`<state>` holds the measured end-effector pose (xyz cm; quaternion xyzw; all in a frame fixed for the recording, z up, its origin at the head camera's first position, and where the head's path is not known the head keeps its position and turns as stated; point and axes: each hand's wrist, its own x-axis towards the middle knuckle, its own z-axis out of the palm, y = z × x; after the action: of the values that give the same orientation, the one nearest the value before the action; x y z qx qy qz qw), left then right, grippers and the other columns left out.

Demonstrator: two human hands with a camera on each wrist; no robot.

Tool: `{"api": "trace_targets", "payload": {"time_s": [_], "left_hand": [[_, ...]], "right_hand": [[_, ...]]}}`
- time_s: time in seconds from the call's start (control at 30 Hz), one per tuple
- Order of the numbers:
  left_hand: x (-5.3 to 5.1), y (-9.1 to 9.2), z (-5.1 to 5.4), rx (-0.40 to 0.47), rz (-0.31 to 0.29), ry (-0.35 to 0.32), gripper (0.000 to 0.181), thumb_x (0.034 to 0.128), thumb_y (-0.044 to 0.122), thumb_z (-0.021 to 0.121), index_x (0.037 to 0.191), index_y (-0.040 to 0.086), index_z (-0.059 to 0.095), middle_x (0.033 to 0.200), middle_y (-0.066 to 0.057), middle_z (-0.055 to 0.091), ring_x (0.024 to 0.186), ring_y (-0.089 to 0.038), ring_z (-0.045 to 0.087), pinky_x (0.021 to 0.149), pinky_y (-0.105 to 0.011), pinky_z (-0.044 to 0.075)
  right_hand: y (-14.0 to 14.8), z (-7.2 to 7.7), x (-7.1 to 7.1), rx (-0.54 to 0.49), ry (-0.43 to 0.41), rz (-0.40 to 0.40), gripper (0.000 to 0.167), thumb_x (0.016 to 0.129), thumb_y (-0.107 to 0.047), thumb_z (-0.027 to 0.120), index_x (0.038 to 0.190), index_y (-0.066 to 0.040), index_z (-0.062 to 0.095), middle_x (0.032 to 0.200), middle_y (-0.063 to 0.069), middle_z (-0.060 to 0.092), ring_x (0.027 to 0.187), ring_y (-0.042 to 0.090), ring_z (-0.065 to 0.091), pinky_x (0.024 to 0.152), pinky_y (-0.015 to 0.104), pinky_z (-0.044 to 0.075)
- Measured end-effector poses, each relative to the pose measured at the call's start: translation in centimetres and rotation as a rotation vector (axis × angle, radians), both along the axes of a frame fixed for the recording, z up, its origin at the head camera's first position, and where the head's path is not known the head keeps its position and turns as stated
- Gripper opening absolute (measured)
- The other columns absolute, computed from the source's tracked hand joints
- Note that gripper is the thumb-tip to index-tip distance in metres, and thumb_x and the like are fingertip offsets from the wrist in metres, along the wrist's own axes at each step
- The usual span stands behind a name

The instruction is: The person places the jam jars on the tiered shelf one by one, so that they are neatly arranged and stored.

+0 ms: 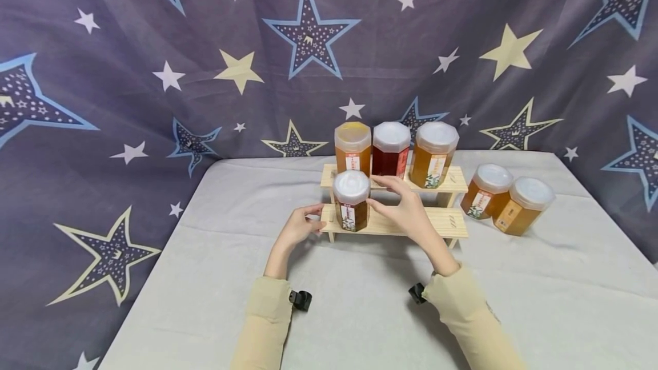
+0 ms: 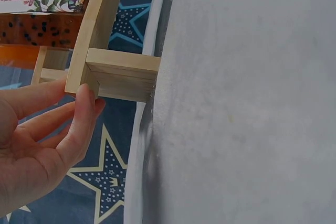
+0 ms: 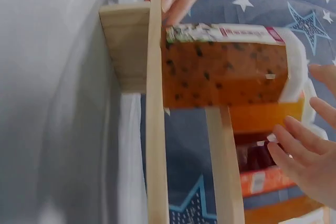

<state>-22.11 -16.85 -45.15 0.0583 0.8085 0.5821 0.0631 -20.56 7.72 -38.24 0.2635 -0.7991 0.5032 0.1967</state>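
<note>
A jar with dark specks in amber contents (image 1: 352, 201) stands upright at the left end of the lower step of a two-step wooden rack (image 1: 396, 224). My left hand (image 1: 300, 224) pinches the left end of that step between thumb and finger, seen closely in the left wrist view at the wooden board (image 2: 84, 40). Just right of the jar, my right hand (image 1: 406, 213) has its fingers spread. In the right wrist view, the right hand's fingers (image 3: 304, 145) are apart from the speckled jar (image 3: 226, 66) near its white lid and hold nothing.
On the upper step stand an amber jar (image 1: 352, 147), a dark red jar (image 1: 390, 150) and a larger amber jar (image 1: 434, 156). Two more amber jars (image 1: 485, 193) (image 1: 522, 207) stand on the grey cloth right of the rack. A star-patterned curtain (image 1: 288, 101) hangs behind.
</note>
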Motion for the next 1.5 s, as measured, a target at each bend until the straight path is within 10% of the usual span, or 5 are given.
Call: {"api": "trace_targets", "payload": {"time_s": [0.3, 0.67, 0.97, 1.13, 1.5], "left_hand": [[1.4, 0.8, 2.8, -0.016, 0.023, -0.061, 0.048, 0.0759, -0.010, 0.058, 0.122, -0.010, 0.046, 0.103, -0.026, 0.055, 0.061, -0.032, 0.060, 0.064, -0.048, 0.050], [0.2, 0.5, 1.0, -0.027, 0.047, -0.059, 0.049, 0.0761, -0.007, 0.060, 0.123, -0.006, 0.047, 0.104, -0.022, 0.057, 0.057, -0.025, 0.060, 0.060, -0.043, 0.051], [2.1, 1.2, 4.0, -0.046, 0.035, -0.049, 0.047, 0.0768, -0.009, 0.057, 0.122, -0.011, 0.045, 0.103, -0.025, 0.056, 0.062, -0.032, 0.060, 0.066, -0.050, 0.049], [2.0, 1.1, 3.9, -0.031, 0.019, -0.048, 0.048, 0.0769, -0.009, 0.057, 0.123, -0.011, 0.044, 0.104, -0.026, 0.055, 0.063, -0.032, 0.060, 0.066, -0.050, 0.049], [2.1, 1.2, 4.0, -0.030, 0.021, -0.051, 0.048, 0.0769, -0.009, 0.056, 0.123, -0.011, 0.044, 0.104, -0.026, 0.055, 0.068, -0.039, 0.059, 0.066, -0.051, 0.048]], "right_hand": [[3.8, 0.2, 0.3, 0.031, -0.020, -0.122, 0.036, 0.073, -0.010, 0.071, 0.108, -0.005, 0.063, 0.102, 0.008, 0.060, 0.093, 0.021, 0.055, 0.084, 0.034, 0.044], [7.8, 0.2, 0.2, 0.022, 0.007, -0.243, 0.033, 0.073, -0.005, 0.070, 0.106, -0.003, 0.064, 0.098, 0.013, 0.061, 0.086, 0.025, 0.057, 0.077, 0.024, 0.046], [12.1, -1.6, -0.9, 0.021, 0.058, -0.293, 0.034, 0.073, -0.012, 0.071, 0.107, -0.008, 0.064, 0.101, 0.010, 0.061, 0.091, 0.017, 0.055, 0.080, 0.018, 0.041], [14.8, -2.4, -1.4, -0.028, 0.053, -0.316, 0.035, 0.071, -0.014, 0.073, 0.105, -0.010, 0.066, 0.101, 0.008, 0.061, 0.091, 0.015, 0.056, 0.080, 0.014, 0.043], [17.0, 0.2, 0.8, 0.141, -0.078, -0.463, 0.040, 0.078, -0.013, 0.067, 0.113, 0.004, 0.057, 0.114, 0.028, 0.048, 0.108, 0.043, 0.042, 0.092, 0.056, 0.031]]}}
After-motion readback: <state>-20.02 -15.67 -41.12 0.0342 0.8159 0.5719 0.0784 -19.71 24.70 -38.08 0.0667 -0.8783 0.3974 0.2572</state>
